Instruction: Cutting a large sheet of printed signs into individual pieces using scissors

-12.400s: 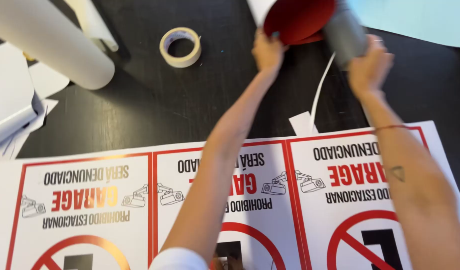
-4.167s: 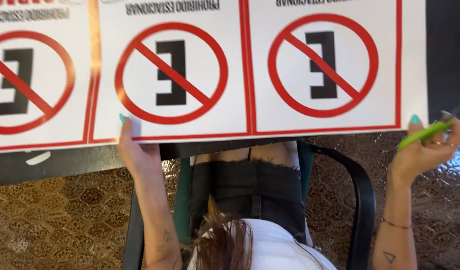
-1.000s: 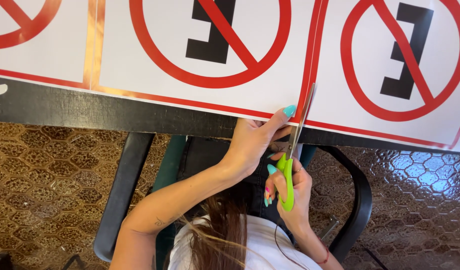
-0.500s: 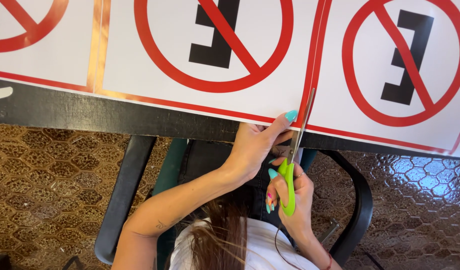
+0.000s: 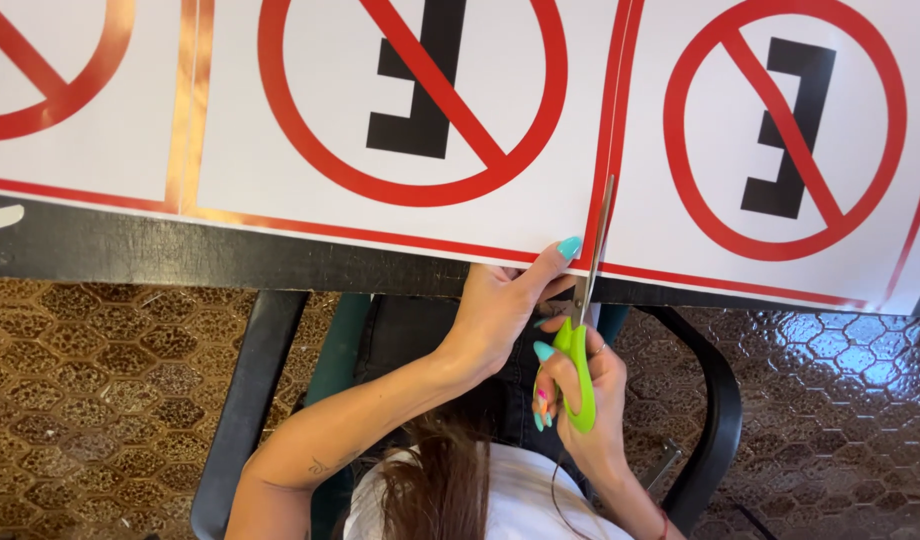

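Observation:
A wide white printed sheet [image 5: 540, 215] with red-bordered no-parking signs lies on the black table, its near edge overhanging. My left hand [image 5: 500, 310] pinches that near edge, thumb on top just left of the red line between two signs. My right hand [image 5: 590, 400] grips green-handled scissors [image 5: 583, 340] below the table edge. The blades point away from me and run up along the red dividing line into the sheet.
The black table edge [image 5: 130, 250] crosses the view below the sheet. Under it are a black chair frame [image 5: 715, 400], my lap and a brown hexagon-tiled floor [image 5: 90, 380].
Compared with a second ago, the scissor blades have slid a little farther up the red dividing line. My left hand keeps its pinch on the sheet edge.

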